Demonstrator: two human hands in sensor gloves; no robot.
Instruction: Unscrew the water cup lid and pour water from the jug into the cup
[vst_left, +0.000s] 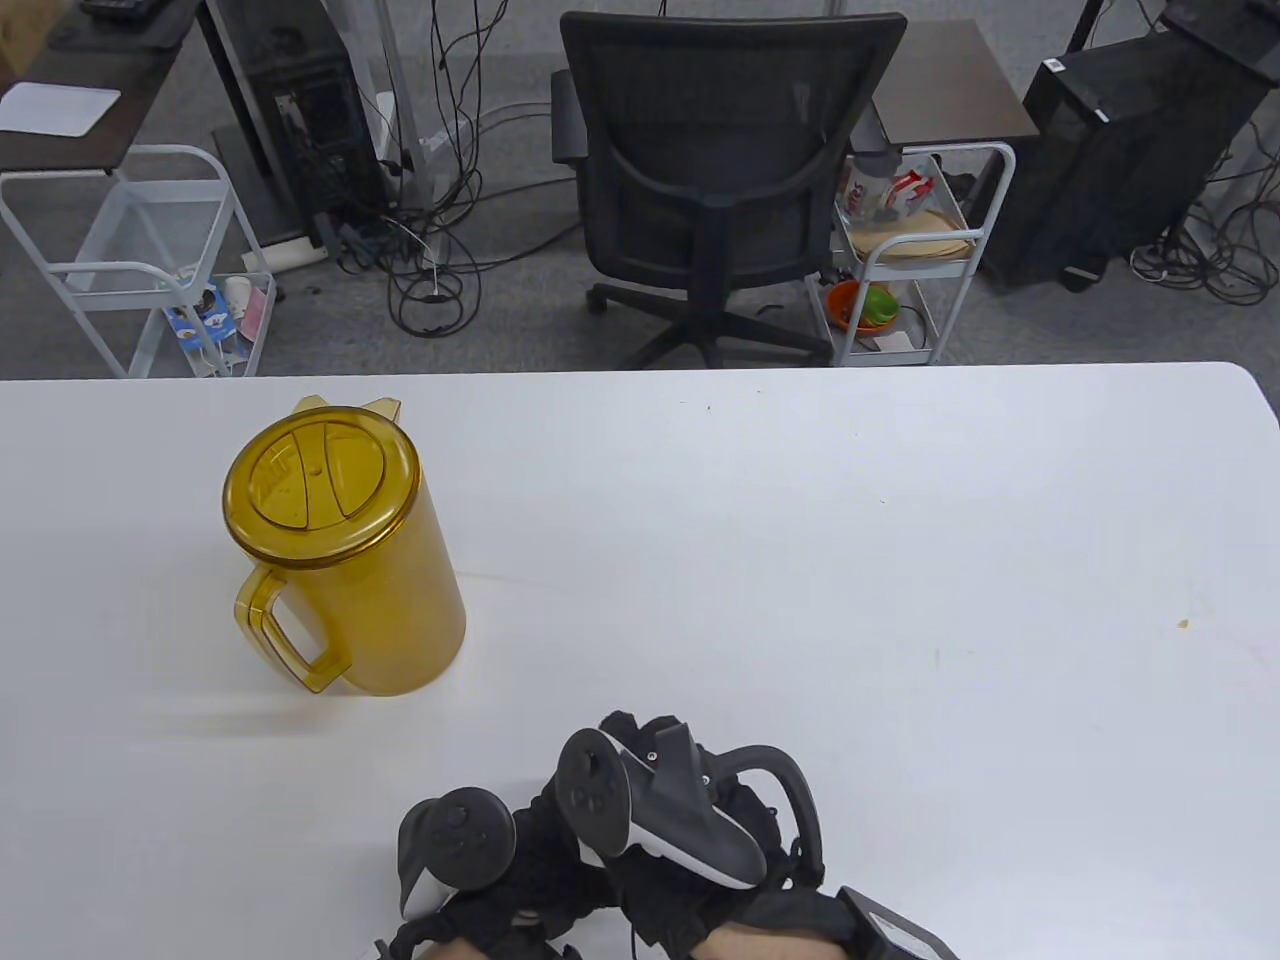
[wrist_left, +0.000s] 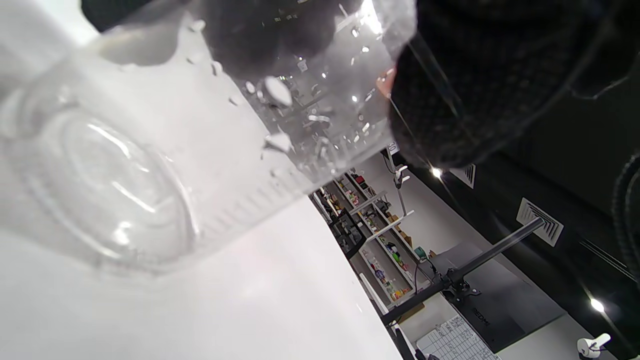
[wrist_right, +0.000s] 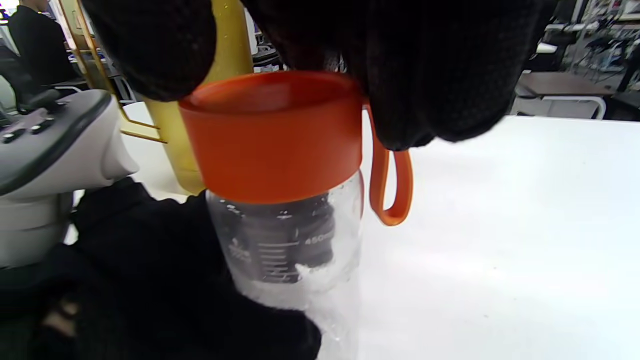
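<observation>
An amber jug (vst_left: 340, 550) with its lid on stands on the left of the white table (vst_left: 800, 560), handle toward me; it also shows behind the cup as the jug (wrist_right: 230, 55). Both hands sit together at the near edge. My left hand (vst_left: 480, 890) wraps the clear cup body (wrist_right: 300, 255), seen up close as the cup (wrist_left: 165, 150) with droplets inside. My right hand (vst_left: 660, 800) grips the orange lid (wrist_right: 275, 140) from above, its loop strap (wrist_right: 392, 190) hanging at the right. The cup is hidden under the hands in the table view.
An office chair (vst_left: 720, 180) stands beyond the far table edge, with wire carts (vst_left: 920, 250) on either side and cables on the floor. Bare tabletop stretches to the right of the hands.
</observation>
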